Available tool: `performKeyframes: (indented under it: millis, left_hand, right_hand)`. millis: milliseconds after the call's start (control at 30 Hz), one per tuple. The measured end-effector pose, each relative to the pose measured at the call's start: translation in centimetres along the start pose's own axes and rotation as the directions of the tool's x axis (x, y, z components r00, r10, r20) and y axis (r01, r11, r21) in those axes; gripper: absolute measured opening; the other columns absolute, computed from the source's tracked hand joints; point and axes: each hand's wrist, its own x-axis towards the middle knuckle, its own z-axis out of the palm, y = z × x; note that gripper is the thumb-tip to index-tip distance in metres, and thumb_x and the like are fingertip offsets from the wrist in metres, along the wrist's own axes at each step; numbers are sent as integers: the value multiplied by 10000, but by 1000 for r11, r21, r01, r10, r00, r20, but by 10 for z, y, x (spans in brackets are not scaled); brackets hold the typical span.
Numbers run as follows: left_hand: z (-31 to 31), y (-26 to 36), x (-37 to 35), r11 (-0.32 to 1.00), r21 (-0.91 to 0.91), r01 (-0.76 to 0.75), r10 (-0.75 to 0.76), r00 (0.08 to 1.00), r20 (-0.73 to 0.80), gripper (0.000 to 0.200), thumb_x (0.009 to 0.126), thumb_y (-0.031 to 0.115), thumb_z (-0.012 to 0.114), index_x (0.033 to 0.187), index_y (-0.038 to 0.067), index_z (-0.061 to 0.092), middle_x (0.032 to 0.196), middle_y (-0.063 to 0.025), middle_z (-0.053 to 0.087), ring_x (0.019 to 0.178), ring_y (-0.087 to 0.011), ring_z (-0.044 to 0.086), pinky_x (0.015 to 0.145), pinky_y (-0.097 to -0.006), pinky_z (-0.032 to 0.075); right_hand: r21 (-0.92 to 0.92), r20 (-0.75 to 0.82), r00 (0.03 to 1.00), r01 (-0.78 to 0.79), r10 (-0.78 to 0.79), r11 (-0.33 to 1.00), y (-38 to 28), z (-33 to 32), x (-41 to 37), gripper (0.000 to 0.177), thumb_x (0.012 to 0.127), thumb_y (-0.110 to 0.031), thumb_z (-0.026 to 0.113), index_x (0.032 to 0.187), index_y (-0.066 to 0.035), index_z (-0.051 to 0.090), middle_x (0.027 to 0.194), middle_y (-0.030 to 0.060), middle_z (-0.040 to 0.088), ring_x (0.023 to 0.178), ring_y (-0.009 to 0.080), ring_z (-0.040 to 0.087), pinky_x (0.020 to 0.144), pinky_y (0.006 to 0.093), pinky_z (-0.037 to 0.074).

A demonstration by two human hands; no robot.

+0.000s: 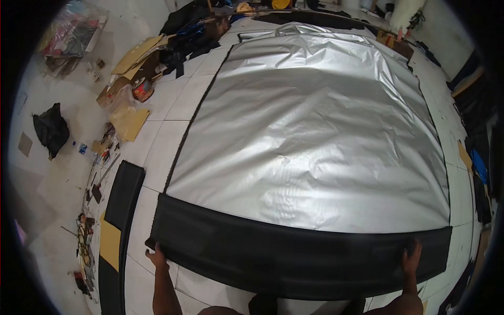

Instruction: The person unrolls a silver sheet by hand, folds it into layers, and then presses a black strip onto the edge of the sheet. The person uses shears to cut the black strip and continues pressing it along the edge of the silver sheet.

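Note:
A big silver sheet (pixel 315 136) lies spread over a white table (pixel 168 131), edged by thin black strips along its sides. Across its near edge runs a wide black fabric band (pixel 294 247). My left hand (pixel 157 258) presses on the band's left corner, fingers spread over its edge. My right hand (pixel 411 258) rests flat on the band near its right end, fingers spread. Neither hand visibly closes around the fabric.
A long black strip (pixel 122 210) with a yellow card (pixel 109 244) lies at the table's left edge. Cardboard pieces (pixel 128 121), a plastic bag and clutter sit at the far left; a black bag (pixel 51 130) lies on the floor. More clutter lines the far end and the right side.

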Motion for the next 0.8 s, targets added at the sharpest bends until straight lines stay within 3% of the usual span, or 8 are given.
performKeyframes:
  millis: [167, 267, 367, 400, 500, 533, 700, 800]
  left_hand:
    - [-32, -18, -95, 958, 114, 264, -279, 762, 585, 343, 906, 330, 464, 1094, 51, 532, 967, -98, 606, 831, -199, 577, 645, -371, 472]
    - [-33, -13, -166, 948, 38, 317, -274, 744, 610, 385, 927, 290, 430, 1142, -23, 494, 1059, -140, 569, 965, -246, 552, 786, -384, 474]
    - [-36, -63, -117, 910, -88, 405, -193, 602, 774, 387, 929, 267, 440, 1222, 23, 506, 1212, -122, 543, 1076, -278, 535, 886, -419, 457]
    - [-28, -54, -123, 906, -89, 413, -244, 684, 688, 384, 919, 270, 459, 1193, 9, 526, 1157, -106, 579, 1030, -282, 560, 886, -412, 461]
    - [-10, -45, -116, 959, -83, 270, -173, 794, 583, 377, 904, 248, 469, 1181, 1, 532, 1114, -118, 587, 985, -279, 572, 851, -403, 472]
    - [-7, -43, -112, 973, -77, 219, -141, 822, 552, 374, 899, 241, 472, 1177, -2, 534, 1100, -122, 590, 970, -278, 575, 839, -401, 476]
    - [-26, -34, -77, 997, -75, 22, 8, 924, 381, 363, 875, 205, 489, 1157, -15, 545, 1030, -142, 603, 895, -273, 594, 782, -386, 495]
    - [-52, -25, -45, 995, -70, -65, 84, 948, 307, 356, 860, 184, 499, 1146, -24, 551, 987, -154, 612, 850, -270, 605, 747, -378, 506]
  right_hand:
    - [-204, -178, 695, -719, 696, 665, 66, -20, -108, 598, 842, -383, 585, 1202, 71, 439, 1089, 274, 533, 1031, 431, 520, 851, 482, 433]
    - [215, 103, 524, -842, 845, 496, 152, 7, -158, 551, 844, -437, 585, 1058, 70, 546, 784, 162, 633, 759, 371, 613, 676, 469, 487]
    - [678, 313, 418, -727, 853, 107, 100, -26, -141, 489, 839, -386, 598, 1043, 57, 569, 883, 150, 625, 753, 267, 608, 647, 409, 504]
    - [796, 308, 444, -605, 842, 28, 122, -13, -144, 457, 838, -352, 598, 1055, 49, 570, 912, 146, 623, 757, 247, 606, 641, 393, 507]
    - [850, 139, 524, -499, 840, 171, 153, -11, -135, 391, 813, -275, 598, 1053, 33, 571, 920, 129, 612, 789, 246, 599, 652, 384, 508]
    - [913, 208, 403, -408, 891, -28, 151, -16, -123, 384, 802, -263, 601, 1051, 29, 567, 907, 122, 609, 794, 248, 596, 651, 376, 504]
    - [844, 47, 225, -529, 973, 81, 184, -50, -112, 294, 810, -289, 558, 887, -6, 582, 790, 99, 587, 715, 237, 572, 582, 363, 477]
    - [910, 17, 407, -385, 913, 154, 216, -70, -128, 300, 883, -335, 485, 797, -63, 581, 616, 31, 511, 456, 153, 480, 405, 295, 382]
